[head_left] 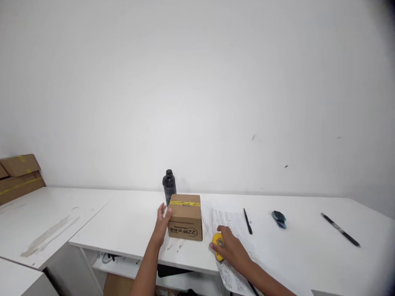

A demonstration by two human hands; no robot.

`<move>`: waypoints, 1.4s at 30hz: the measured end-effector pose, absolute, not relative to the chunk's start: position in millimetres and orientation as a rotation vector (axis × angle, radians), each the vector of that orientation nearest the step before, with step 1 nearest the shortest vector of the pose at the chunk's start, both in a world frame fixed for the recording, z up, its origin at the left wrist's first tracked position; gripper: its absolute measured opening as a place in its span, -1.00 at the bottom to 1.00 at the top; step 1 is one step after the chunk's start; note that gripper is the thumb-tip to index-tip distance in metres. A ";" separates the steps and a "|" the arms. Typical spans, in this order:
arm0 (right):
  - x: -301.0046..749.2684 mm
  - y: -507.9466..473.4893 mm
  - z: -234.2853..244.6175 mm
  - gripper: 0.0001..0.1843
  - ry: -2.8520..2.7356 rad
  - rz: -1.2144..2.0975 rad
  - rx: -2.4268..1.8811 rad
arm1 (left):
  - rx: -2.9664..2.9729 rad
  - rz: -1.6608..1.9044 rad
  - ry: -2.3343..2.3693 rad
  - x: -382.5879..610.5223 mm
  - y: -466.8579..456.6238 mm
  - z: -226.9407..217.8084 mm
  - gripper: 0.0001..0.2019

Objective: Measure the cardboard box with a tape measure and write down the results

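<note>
A small brown cardboard box (185, 213) with yellow tape across its top stands on the white table. Beside its left face is my left hand (161, 226), fingers stretched and apart, the thumb overlapping the box edge; I cannot tell how firmly it touches. My right hand (230, 248) is wrapped around a yellow tape measure (217, 242), over a handwritten sheet of paper (230, 218) to the right of the box. A thin line runs between the box and the tape measure; whether it is the blade I cannot tell.
A dark bottle (169, 187) stands behind the box. To the right lie a black pen (247, 221), a small blue-and-black object (279, 219) and a longer black pen-like item (340, 229). More cardboard boxes (21, 174) are stacked at far left. Below the tabletop is a shelf (123, 266).
</note>
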State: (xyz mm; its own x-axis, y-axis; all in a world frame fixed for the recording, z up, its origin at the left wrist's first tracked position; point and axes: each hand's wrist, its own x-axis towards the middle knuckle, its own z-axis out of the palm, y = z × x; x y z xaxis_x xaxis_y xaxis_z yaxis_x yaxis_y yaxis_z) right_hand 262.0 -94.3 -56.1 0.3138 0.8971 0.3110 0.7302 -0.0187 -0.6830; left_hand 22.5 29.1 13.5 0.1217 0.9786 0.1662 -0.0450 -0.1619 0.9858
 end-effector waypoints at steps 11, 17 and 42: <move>197.2 11.4 91.3 -0.56 -1.386 0.220 -1.372 | 1.162 1.219 0.868 36.6 46.9 -11.4 -0.56; 155.0 75.3 53.3 -0.62 -1.567 0.184 -1.266 | 1.169 1.175 0.958 38.6 48.2 -6.9 -0.64; 159.4 61.3 51.3 -0.74 -1.707 -0.085 -1.348 | 1.173 1.367 1.040 62.2 48.5 -1.4 -0.69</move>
